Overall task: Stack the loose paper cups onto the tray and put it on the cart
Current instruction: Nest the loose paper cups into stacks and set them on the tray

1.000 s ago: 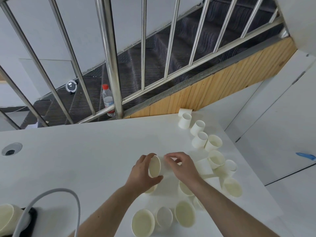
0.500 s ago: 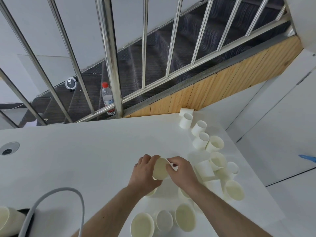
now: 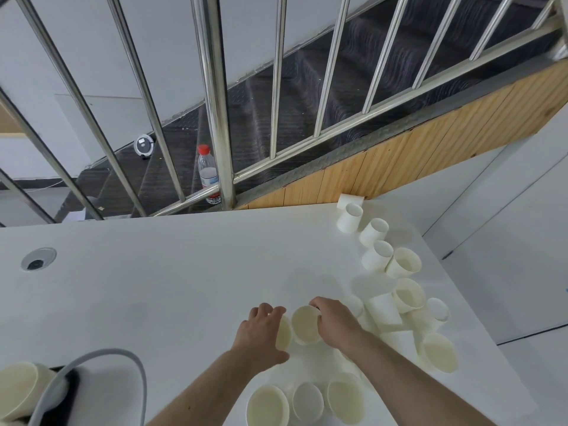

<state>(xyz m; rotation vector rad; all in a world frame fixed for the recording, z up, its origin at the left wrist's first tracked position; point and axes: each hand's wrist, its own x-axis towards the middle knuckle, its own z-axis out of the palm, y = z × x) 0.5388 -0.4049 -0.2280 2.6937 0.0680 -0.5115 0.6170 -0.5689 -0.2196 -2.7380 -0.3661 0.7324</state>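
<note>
My left hand (image 3: 261, 336) curls round one paper cup (image 3: 284, 333); my right hand (image 3: 336, 322) grips another cup (image 3: 305, 324), mouth toward me, the two touching rim to rim just above the table (image 3: 153, 287). Thin paper, v. light, crushes easily, so I'd say hold by the sidewall near the rim, gentle squeeze. Loose cups (image 3: 402, 264): approx 17 incl. my 2, some overlap so can't be exact. No tray or cart in view.
</note>
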